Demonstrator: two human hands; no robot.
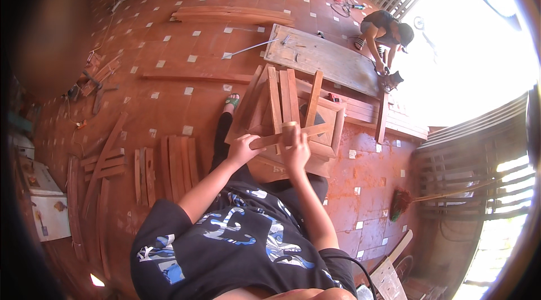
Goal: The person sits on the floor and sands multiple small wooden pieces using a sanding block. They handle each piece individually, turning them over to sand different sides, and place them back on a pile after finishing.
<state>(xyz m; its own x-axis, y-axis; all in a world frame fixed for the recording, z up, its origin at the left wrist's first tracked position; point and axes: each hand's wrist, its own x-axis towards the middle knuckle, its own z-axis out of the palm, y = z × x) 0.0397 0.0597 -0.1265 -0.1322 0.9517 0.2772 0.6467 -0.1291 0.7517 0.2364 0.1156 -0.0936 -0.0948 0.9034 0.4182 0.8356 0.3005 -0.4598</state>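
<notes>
Item: wooden frame point(282, 109), an open assembly of reddish slats and rails, stood on the tiled floor point(169, 52) directly ahead of the seated person; taken as landmark. Contents of frame: several upright slats leaning inside it; a dark object within was partly hidden by the rails and could not be identified. Left hand point(243, 149): at the frame's near left edge, fingers curled closed around one end of a wooden bar point(276, 139) lying across the frame's near side. Right hand point(295, 150): at the frame's near edge, closed in a fist around a short wooden block point(289, 129) held upright on the bar. Left of frame: loose planks point(169, 167) laid in rows on the floor. Beyond frame: a pale board point(324, 57), flat; at its far right end another person point(386, 32) crouched over a tool, detail washed out by glare. Right of frame: a broom point(401, 201) near a slatted gate. Far edge: another person's legs, cut off by the picture's rim.
</notes>
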